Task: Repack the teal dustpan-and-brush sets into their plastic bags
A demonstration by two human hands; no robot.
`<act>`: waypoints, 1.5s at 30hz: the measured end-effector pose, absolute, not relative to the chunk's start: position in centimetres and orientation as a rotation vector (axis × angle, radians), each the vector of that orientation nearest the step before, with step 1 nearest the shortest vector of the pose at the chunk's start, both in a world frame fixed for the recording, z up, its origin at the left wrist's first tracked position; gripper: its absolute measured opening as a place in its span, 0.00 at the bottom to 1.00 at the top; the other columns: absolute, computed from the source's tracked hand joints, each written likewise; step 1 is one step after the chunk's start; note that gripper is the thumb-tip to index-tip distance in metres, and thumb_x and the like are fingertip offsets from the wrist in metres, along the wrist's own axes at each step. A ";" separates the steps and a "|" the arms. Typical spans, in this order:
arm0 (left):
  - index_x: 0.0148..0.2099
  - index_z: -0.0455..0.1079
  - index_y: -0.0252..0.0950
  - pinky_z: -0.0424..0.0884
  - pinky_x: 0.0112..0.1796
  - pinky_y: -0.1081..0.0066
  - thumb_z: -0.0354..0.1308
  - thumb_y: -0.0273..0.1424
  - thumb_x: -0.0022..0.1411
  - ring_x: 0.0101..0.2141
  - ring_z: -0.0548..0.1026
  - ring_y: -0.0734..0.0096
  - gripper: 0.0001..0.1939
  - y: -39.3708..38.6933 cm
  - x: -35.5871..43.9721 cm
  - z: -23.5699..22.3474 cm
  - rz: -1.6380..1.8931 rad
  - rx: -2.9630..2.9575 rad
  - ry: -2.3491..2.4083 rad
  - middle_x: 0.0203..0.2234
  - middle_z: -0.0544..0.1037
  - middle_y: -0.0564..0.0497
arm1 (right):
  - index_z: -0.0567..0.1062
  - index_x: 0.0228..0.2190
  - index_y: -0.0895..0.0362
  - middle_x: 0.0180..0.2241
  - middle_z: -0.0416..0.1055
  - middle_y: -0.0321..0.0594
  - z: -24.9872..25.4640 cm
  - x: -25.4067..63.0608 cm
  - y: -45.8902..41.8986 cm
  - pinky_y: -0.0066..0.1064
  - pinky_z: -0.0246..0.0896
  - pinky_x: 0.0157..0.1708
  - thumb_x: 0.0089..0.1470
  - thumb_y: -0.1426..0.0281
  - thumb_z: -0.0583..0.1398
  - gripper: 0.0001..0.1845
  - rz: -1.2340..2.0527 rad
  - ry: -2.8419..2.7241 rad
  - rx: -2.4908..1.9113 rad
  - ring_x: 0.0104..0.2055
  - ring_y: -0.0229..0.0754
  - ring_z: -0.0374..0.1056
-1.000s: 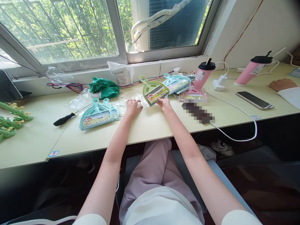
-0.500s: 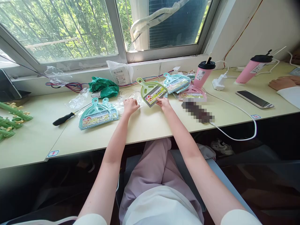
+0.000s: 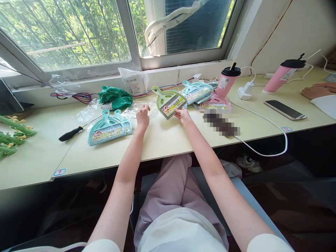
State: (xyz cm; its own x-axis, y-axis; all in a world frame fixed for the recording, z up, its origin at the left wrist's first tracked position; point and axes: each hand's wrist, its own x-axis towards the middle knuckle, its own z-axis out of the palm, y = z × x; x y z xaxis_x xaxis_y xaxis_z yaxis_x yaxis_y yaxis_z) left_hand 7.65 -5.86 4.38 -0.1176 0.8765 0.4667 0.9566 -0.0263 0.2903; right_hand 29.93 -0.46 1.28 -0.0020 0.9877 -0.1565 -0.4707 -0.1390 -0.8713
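In the head view, my right hand (image 3: 183, 115) pinches the lower right edge of a green mini dustpan-and-brush set (image 3: 170, 101), which tilts with its handle up and to the left. Its printed label faces me. My left hand (image 3: 143, 117) hovers to the left of it with curled fingers, in front of a clear plastic wrapper (image 3: 131, 109). Whatever those fingers may hold is hidden. Left of that hand lie wrapped blue dustpan sets (image 3: 110, 130). More blue sets (image 3: 197, 91) and a pink one (image 3: 215, 104) lie behind and to the right of the green set.
A screwdriver (image 3: 70, 133) and a crumpled green bag (image 3: 115, 98) lie on the left. To the right are a pixelated object (image 3: 222, 124) on a white cable, two pink cups (image 3: 225, 82), a charger (image 3: 245, 91) and a phone (image 3: 285, 110). Another person's hand (image 3: 316, 91) rests at far right.
My left hand has lifted slightly and shifted a little left, its fingers more curled. The green dustpan set stays in my right hand almost in place.
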 end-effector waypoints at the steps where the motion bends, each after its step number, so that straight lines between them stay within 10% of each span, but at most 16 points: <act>1: 0.46 0.73 0.41 0.71 0.48 0.60 0.40 0.11 0.57 0.48 0.77 0.55 0.28 -5.9 7.6 4.4 -0.908 -1.938 -2.080 0.47 0.76 0.43 | 0.72 0.35 0.53 0.33 0.80 0.35 1.3 29.9 -0.5 0.44 0.78 0.52 0.49 0.80 0.69 0.15 1.485 -0.748 -0.959 0.43 0.42 0.80; 17: 0.50 0.69 0.38 0.70 0.56 0.60 0.42 0.21 0.69 0.51 0.74 0.59 0.17 -5.8 4.7 4.8 -1.491 -1.589 -2.031 0.49 0.73 0.41 | 0.78 0.31 0.60 0.30 0.83 0.41 2.3 29.0 -1.8 0.47 0.77 0.54 0.48 0.85 0.68 0.10 1.642 -1.026 -0.979 0.36 0.45 0.82; 45: 0.62 0.66 0.45 0.57 0.67 0.47 0.54 0.29 0.69 0.69 0.60 0.51 0.20 -8.0 9.4 5.5 -1.178 -1.993 -1.848 0.65 0.66 0.40 | 0.76 0.32 0.57 0.32 0.83 0.39 2.4 28.5 -1.9 0.47 0.75 0.57 0.47 0.81 0.71 0.14 1.597 -0.816 -0.895 0.46 0.47 0.81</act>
